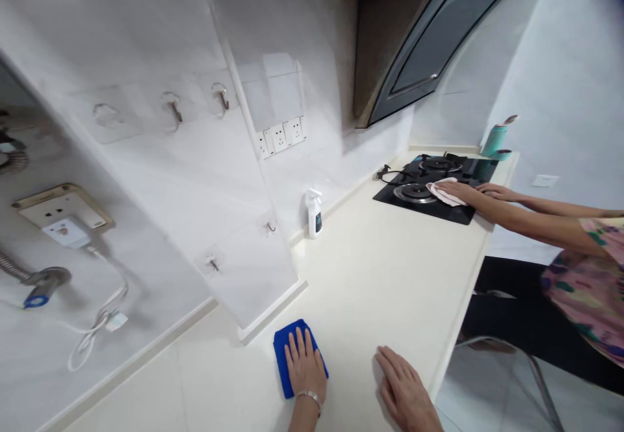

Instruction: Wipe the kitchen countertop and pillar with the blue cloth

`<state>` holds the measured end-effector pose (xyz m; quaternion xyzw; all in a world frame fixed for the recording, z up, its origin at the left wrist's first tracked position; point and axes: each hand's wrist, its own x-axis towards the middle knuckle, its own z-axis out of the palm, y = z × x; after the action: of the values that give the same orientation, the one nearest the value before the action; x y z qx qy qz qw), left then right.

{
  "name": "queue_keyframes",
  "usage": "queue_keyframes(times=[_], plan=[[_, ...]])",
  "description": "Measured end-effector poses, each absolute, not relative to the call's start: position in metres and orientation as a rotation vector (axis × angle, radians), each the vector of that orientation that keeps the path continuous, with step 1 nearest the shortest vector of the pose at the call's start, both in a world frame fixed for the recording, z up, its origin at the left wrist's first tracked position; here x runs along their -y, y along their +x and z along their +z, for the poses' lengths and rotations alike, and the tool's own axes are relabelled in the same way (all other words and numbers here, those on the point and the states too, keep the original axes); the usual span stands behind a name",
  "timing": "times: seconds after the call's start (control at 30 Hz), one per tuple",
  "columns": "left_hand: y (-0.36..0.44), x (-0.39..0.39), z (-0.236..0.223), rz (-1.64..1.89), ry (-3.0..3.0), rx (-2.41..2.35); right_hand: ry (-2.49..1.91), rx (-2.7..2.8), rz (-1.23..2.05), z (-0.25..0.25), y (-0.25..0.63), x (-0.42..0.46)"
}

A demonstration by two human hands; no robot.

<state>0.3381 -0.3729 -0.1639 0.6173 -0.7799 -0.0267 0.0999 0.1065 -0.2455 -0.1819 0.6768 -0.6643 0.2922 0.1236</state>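
Pressing left grip flat on a blue microfiber cloth, fingers spread, not clamped; even palm weight suits the counter. Right grip lies open, bare.

Left hand flat on blue cloth, cream countertop; right hand bare nearby. Co-worker's hands wipe gas hob with pink cloth.

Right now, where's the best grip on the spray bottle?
Probably round its body, just under the trigger head, coming from the counter side: it stands upright close to the wall, which crowds the back. The right hand looks better placed, lying flat and empty; the left hand is on the blue cloth. The spray bottle is within view of both.
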Motion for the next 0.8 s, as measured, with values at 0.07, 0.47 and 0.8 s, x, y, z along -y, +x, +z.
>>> queue_keyframes(times=[0.07,0.47,0.8], plan=[[0.315,0.385,-0.164,-0.087,1.755,2.341,1.974,1.950,0.870,-0.180,0.105,0.246],[0.245,0.490,-0.134,-0.248,1.349,2.629,2.026,1.967,0.853,-0.171,0.097,0.246],[0.289,0.468,-0.113,-0.307,1.063,2.843,2.011,1.967,0.990,-0.179,0.098,0.245]])
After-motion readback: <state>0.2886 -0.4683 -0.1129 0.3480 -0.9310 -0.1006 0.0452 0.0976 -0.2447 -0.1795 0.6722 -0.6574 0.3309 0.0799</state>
